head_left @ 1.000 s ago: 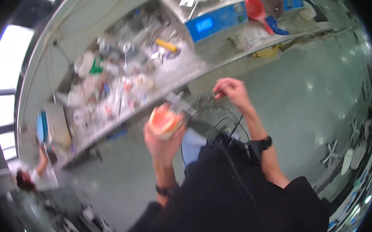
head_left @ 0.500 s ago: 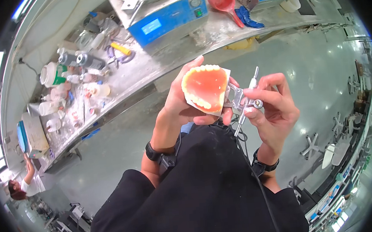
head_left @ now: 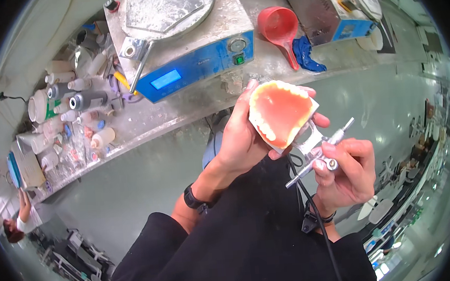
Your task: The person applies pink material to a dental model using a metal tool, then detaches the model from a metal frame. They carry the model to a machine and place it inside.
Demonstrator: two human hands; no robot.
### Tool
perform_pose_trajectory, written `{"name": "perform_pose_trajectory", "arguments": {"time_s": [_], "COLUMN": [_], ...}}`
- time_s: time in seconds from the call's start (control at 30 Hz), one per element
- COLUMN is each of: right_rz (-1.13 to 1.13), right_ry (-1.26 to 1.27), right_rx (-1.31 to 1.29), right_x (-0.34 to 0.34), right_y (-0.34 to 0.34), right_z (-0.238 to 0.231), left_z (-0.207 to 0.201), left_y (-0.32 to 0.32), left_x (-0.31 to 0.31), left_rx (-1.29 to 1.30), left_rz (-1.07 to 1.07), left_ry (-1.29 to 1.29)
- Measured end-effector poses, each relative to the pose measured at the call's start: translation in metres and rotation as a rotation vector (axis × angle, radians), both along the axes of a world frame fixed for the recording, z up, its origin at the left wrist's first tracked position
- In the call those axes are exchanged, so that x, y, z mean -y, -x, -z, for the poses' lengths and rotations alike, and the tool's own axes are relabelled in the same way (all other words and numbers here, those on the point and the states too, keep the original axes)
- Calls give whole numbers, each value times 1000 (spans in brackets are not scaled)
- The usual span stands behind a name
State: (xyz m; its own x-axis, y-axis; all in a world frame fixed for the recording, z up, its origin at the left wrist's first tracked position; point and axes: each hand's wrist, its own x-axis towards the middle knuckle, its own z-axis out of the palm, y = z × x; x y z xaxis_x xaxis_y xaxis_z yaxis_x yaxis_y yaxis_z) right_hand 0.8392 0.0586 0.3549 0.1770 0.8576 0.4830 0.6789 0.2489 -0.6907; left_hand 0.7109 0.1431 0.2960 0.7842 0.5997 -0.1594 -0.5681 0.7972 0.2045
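A dental articulator with a wax denture on its plaster base is held between my hands in front of my chest. The denture (head_left: 282, 108) shows a smooth pink-orange wax plate, ringed by a curved row of cream teeth. My left hand (head_left: 241, 139) cradles the model from below and the left, with fingertips showing past its far side. At the right, the articulator's silver metal frame (head_left: 309, 144) joins the base, and a thin rod crosses it. My right hand (head_left: 350, 171) pinches this metal part near its round knob. The underside of the model is hidden.
Ahead stands a dusty bench with a blue-fronted machine (head_left: 193, 64), a red scoop (head_left: 278, 27), a crumpled blue glove (head_left: 307, 56) and a second machine (head_left: 345, 25). Bottles (head_left: 89, 100) crowd its left end. Another person (head_left: 24, 220) is at the far left. A black cable (head_left: 316, 217) hangs along my front.
Both hands have carried the articulator rightward, and the denture has turned clockwise. The bench and machines now fill more of the view and appear lower. Both hands keep their hold.
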Motion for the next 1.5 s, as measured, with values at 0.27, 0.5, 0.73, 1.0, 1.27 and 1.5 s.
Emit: {"name": "perform_pose_trajectory", "arguments": {"time_s": [0.27,0.5,0.73,1.0,1.27,1.5], "right_rz": [-393,-980,-898,-1036,-558,-273], "right_ry": [-57,-13,-175,-87,-110,-39], "right_rx": [-136,-458,-385,-369,-452,-333], "right_x": [-53,-78,-97,-94,-80,-59], "right_y": [-39,-89,-89,-91,-45,-9], "right_z": [8,-6,-6,1,13,11], "left_z": [6,-21,-24,-17,-22,-20], "left_y": [-25,-45,-61,-49,-15,19], "left_x": [-26,-22,-21,-19,-10,2], "left_rx": [-59,-35,20,-26,6,-66], "left_rz": [-215,-313,-327,-409,-478,-470], "left_ry": [-90,-109,192,113,53,-22]}}
